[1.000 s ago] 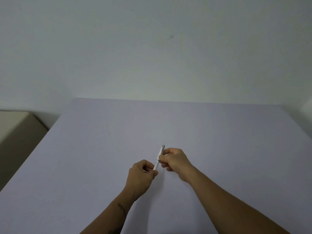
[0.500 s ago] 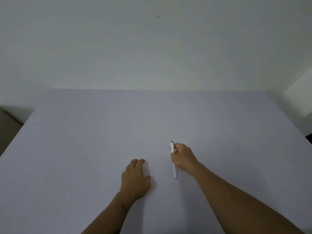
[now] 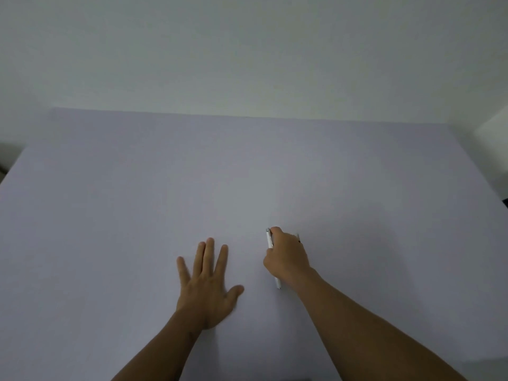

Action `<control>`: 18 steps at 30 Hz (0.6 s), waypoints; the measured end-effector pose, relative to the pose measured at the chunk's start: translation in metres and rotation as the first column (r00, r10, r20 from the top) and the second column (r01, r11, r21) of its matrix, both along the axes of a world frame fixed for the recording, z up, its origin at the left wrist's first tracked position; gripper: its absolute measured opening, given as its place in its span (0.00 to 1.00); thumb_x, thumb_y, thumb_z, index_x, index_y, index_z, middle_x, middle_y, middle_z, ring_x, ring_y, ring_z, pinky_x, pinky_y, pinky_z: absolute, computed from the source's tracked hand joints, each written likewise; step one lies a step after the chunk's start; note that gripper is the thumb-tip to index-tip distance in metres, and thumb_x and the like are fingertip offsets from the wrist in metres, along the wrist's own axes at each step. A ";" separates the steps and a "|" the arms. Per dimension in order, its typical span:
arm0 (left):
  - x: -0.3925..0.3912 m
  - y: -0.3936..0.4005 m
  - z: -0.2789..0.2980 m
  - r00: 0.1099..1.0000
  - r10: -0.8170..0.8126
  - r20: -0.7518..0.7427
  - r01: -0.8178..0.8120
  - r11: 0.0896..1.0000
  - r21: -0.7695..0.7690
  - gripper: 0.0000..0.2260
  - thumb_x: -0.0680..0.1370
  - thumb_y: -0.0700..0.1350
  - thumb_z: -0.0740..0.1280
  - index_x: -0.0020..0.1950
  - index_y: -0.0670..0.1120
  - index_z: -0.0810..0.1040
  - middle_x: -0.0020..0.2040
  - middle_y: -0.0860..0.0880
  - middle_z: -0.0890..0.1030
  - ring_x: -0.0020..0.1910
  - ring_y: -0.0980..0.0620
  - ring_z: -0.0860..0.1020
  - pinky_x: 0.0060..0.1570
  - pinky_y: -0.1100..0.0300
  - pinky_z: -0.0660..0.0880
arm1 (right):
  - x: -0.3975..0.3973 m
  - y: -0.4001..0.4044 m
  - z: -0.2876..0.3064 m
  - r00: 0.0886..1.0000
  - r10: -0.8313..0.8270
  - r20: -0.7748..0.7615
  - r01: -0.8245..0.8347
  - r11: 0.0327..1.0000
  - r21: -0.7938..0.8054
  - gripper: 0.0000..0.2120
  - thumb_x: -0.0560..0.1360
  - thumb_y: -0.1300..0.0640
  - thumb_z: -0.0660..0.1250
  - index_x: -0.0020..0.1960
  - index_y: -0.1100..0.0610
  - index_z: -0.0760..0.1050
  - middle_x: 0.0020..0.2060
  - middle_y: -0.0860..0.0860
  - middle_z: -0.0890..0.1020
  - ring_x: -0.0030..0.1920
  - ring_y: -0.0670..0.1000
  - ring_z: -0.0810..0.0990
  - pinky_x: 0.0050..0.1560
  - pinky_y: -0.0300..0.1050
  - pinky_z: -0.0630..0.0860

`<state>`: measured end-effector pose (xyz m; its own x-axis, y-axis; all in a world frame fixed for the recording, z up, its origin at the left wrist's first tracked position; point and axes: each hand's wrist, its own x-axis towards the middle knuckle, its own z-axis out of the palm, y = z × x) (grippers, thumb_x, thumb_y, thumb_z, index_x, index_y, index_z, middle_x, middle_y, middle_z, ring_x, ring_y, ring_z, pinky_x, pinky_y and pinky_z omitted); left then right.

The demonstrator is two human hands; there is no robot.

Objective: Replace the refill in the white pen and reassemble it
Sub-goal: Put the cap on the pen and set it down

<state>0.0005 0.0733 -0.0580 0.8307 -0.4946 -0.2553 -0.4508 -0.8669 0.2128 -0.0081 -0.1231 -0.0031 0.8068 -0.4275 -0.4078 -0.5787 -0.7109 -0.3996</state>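
Note:
The white pen (image 3: 269,238) lies along the table right of centre, its clip end pointing away from me and its tip (image 3: 278,285) showing below my right hand. My right hand (image 3: 287,257) rests over the middle of the pen with the fingers curled on it, hiding most of the barrel. A thin pale piece with a dark end peeks out at the far right side of that hand (image 3: 298,237); I cannot tell what it is. My left hand (image 3: 207,281) lies flat on the table to the left, fingers spread, holding nothing.
The pale lilac table (image 3: 137,202) fills the view and ends at a plain white wall. A white object stands off the table's far right corner (image 3: 492,133).
My two hands held the pen together above the table; the left hand has let go and spread flat, while the right hand has brought the pen down onto the table.

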 end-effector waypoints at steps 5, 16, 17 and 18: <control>-0.002 -0.001 -0.006 0.999 -0.008 0.050 0.007 1.000 0.025 0.40 0.74 0.71 0.49 0.80 0.49 0.53 0.81 0.42 0.50 0.80 0.42 0.47 0.72 0.31 0.44 | 0.001 -0.001 -0.007 1.000 -0.004 0.021 0.005 0.999 -0.045 0.21 0.75 0.61 0.64 0.67 0.54 0.71 0.52 0.54 0.79 0.48 0.54 0.76 0.43 0.44 0.70; 0.002 0.002 -0.004 1.000 -0.020 0.018 0.019 0.998 0.052 0.41 0.74 0.72 0.45 0.80 0.50 0.45 0.81 0.43 0.43 0.79 0.43 0.40 0.72 0.33 0.38 | -0.003 -0.004 0.016 0.997 0.038 -0.068 -0.041 0.998 -0.043 0.15 0.76 0.55 0.63 0.61 0.57 0.70 0.54 0.56 0.79 0.50 0.59 0.76 0.44 0.45 0.68; 0.004 0.001 0.000 1.000 -0.017 -0.017 0.018 0.997 0.073 0.41 0.74 0.72 0.44 0.80 0.51 0.41 0.81 0.44 0.38 0.79 0.44 0.36 0.72 0.33 0.35 | -0.005 -0.006 0.019 0.996 0.055 -0.067 -0.058 0.998 -0.039 0.16 0.75 0.55 0.63 0.62 0.57 0.69 0.55 0.56 0.78 0.49 0.58 0.75 0.44 0.45 0.68; 0.002 -0.001 0.003 0.999 -0.026 -0.035 0.029 0.996 0.085 0.41 0.73 0.71 0.44 0.79 0.51 0.38 0.80 0.44 0.35 0.78 0.44 0.34 0.72 0.34 0.34 | -0.010 -0.008 0.025 0.995 0.064 -0.077 -0.067 0.997 -0.033 0.16 0.76 0.55 0.63 0.62 0.57 0.69 0.55 0.56 0.78 0.50 0.58 0.75 0.45 0.46 0.69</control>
